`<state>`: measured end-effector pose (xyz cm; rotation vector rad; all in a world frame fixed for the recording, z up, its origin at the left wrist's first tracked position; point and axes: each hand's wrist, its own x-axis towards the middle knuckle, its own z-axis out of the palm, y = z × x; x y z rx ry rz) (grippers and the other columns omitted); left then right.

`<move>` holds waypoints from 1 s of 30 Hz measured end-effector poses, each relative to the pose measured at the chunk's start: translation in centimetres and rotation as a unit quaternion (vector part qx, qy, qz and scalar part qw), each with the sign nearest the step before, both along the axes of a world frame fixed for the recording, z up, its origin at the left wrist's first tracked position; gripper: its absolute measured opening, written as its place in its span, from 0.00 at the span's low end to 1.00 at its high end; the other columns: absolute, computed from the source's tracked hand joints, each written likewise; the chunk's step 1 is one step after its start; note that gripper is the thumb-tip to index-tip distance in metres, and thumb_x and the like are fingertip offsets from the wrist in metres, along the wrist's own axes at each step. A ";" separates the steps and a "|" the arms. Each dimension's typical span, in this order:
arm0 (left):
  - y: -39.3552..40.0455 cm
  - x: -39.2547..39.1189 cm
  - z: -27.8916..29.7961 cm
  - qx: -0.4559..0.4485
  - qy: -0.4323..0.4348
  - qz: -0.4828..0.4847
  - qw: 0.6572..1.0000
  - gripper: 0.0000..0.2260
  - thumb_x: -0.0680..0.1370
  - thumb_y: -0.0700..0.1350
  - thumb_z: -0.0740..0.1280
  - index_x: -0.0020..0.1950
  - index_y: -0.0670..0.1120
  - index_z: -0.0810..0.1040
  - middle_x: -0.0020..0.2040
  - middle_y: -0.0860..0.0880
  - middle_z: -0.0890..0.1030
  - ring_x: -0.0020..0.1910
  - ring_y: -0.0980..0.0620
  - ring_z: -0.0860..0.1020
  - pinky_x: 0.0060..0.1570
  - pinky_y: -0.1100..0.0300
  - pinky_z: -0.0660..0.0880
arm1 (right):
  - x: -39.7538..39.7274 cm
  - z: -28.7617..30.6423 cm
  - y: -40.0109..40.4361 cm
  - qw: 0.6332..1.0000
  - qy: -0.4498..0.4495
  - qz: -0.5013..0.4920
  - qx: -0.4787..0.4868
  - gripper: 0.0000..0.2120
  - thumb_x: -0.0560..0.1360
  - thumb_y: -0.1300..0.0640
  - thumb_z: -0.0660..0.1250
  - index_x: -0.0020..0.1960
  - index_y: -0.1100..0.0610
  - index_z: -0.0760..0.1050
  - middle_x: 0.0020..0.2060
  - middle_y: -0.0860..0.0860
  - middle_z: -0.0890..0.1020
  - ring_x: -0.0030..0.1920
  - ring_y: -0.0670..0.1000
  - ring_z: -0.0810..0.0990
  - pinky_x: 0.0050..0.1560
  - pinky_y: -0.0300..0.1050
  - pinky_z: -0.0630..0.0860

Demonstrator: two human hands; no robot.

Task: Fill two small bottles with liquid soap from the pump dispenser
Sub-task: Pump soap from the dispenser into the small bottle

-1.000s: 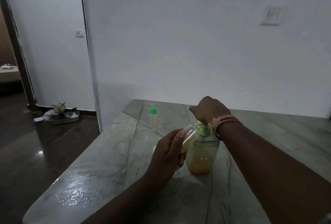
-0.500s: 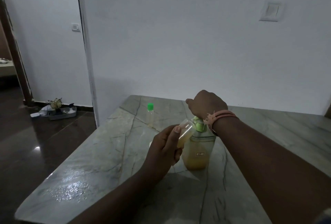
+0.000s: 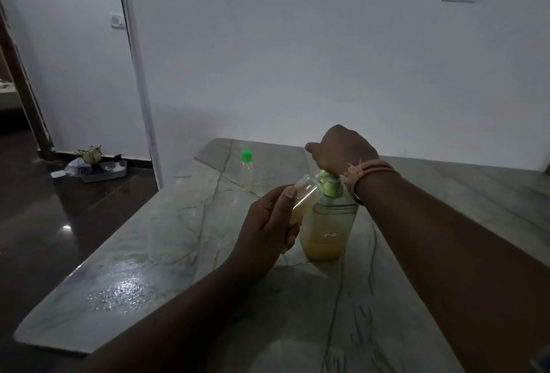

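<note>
Soap, thick and yellow, sits low inside the clear plastic pump dispenser (image 3: pixel 326 223), which stands on the smooth grey stone table (image 3: pixel 166 241) with dark vein lines. The right hand (image 3: pixel 340 149) rests on top of the green pump head (image 3: pixel 329 183), fingers curled down over it. A pink thread band (image 3: pixel 372 171) wraps that wrist. The left hand (image 3: pixel 268 229) grips a small clear bottle (image 3: pixel 303 197), round and open, tilted so its mouth meets the spout. Yellow soap shows beside the thumb, inside this bottle. Past the fingertips stands a second small bottle (image 3: pixel 246 171) with a round green cap, upright, well apart from both hands. A wet shiny patch (image 3: pixel 119 292) lies left of the left arm.
</note>
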<state>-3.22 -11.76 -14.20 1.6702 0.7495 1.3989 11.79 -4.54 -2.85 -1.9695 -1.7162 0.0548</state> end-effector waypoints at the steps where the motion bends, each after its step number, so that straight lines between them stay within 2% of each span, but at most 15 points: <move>1: 0.0 0.0 0.0 0.001 -0.001 0.000 1.000 0.18 0.81 0.58 0.57 0.54 0.48 0.79 0.32 0.44 0.75 0.26 0.50 0.71 0.24 0.59 0.69 | -0.1 0.1 0.0 1.000 -0.008 0.004 -0.001 0.18 0.75 0.46 0.65 0.31 0.54 0.69 0.30 0.51 0.74 0.38 0.57 0.78 0.42 0.45 0.74; 5: -0.2 0.2 0.1 0.001 -0.001 0.002 1.000 0.17 0.80 0.60 0.57 0.56 0.53 0.80 0.32 0.47 0.76 0.26 0.52 0.71 0.24 0.60 0.69 | -0.3 1.1 -0.5 0.999 -0.051 0.002 -0.017 0.17 0.75 0.47 0.65 0.33 0.56 0.71 0.31 0.51 0.76 0.34 0.53 0.76 0.38 0.43 0.71; 8: -0.3 0.1 0.2 0.003 -0.001 0.000 1.000 0.15 0.80 0.60 0.57 0.56 0.56 0.80 0.32 0.43 0.75 0.26 0.50 0.71 0.24 0.59 0.69 | -0.4 1.1 -0.5 0.999 -0.050 0.008 0.001 0.17 0.75 0.46 0.64 0.34 0.56 0.71 0.32 0.51 0.76 0.37 0.55 0.78 0.40 0.44 0.72; 11: -0.2 0.2 0.1 0.003 0.005 0.006 1.000 0.15 0.81 0.58 0.56 0.55 0.54 0.80 0.33 0.39 0.76 0.27 0.49 0.71 0.24 0.58 0.69 | 0.0 0.3 -0.3 1.000 -0.021 -0.002 0.016 0.18 0.76 0.46 0.63 0.33 0.56 0.70 0.32 0.51 0.76 0.35 0.55 0.76 0.38 0.44 0.70; 16: -0.1 0.1 -0.1 -0.002 0.010 0.016 1.000 0.18 0.81 0.57 0.56 0.58 0.49 0.79 0.32 0.47 0.77 0.26 0.52 0.72 0.24 0.60 0.69 | -0.3 0.3 -0.6 0.999 -0.045 -0.003 0.014 0.17 0.76 0.46 0.64 0.33 0.55 0.71 0.32 0.51 0.77 0.33 0.51 0.75 0.37 0.43 0.70; 21: -0.2 0.1 0.1 0.000 0.019 0.013 1.000 0.17 0.80 0.59 0.56 0.58 0.51 0.78 0.32 0.49 0.77 0.27 0.53 0.72 0.25 0.61 0.69 | -0.5 1.4 -0.4 0.997 -0.074 0.006 -0.004 0.16 0.76 0.45 0.64 0.35 0.54 0.71 0.33 0.50 0.76 0.34 0.52 0.75 0.39 0.44 0.71; 26: 0.1 0.1 0.0 0.000 0.012 0.019 1.000 0.18 0.81 0.57 0.56 0.58 0.49 0.79 0.32 0.47 0.77 0.26 0.50 0.72 0.24 0.60 0.69 | -0.2 0.1 -0.1 1.000 -0.014 -0.004 0.012 0.19 0.76 0.46 0.64 0.32 0.56 0.70 0.31 0.51 0.76 0.35 0.55 0.77 0.39 0.44 0.71; 30: 0.1 0.2 -0.1 -0.009 0.006 0.016 1.000 0.19 0.81 0.57 0.56 0.59 0.47 0.79 0.32 0.48 0.76 0.26 0.52 0.72 0.25 0.61 0.69 | -0.1 0.1 -0.3 1.000 -0.016 -0.005 0.010 0.17 0.76 0.47 0.64 0.33 0.56 0.71 0.31 0.51 0.76 0.32 0.52 0.74 0.37 0.43 0.69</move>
